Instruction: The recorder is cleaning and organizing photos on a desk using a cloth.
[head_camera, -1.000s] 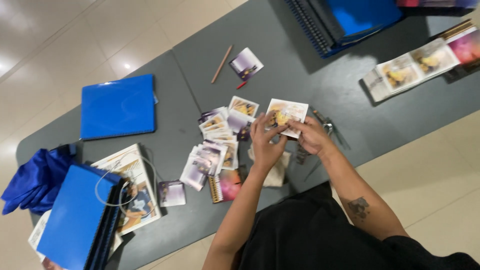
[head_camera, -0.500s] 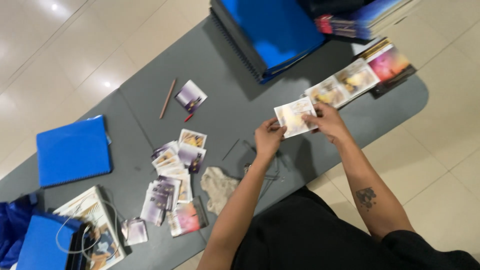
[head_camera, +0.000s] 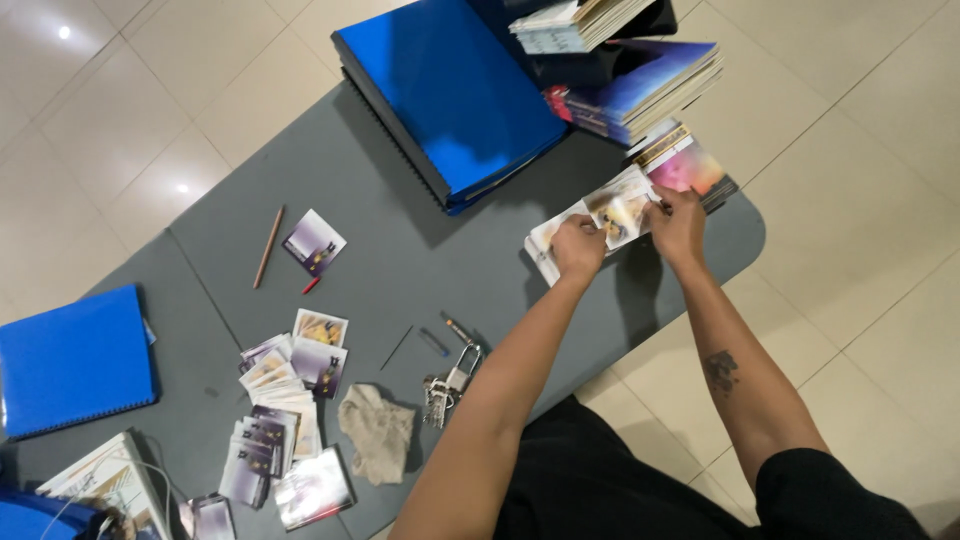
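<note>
Head view, looking down on a grey table that stands on a floor of pale glossy tiles.

Near the table's far right corner, the left hand and right hand both rest on a row of printed picture cards. The left hand's fingers curl over the row's near end; the right hand pinches a card at the other end, thumb on top. The card row lies directly under and between the two hands, touching both.

Just beyond the right hand lies a pink-and-orange booklet with a spiral edge. Behind it, at the table's far edge, stands a stack of booklets with blue-violet covers, and beside that a large stack of blue spiral-bound folders.

Toward the near left edge lies a scatter of small square cards, purple and yellow. A single purple card lies apart, beside a pencil. A padlock with keys and a crumpled beige cloth lie near the front edge. A blue folder lies at the left edge.
</note>
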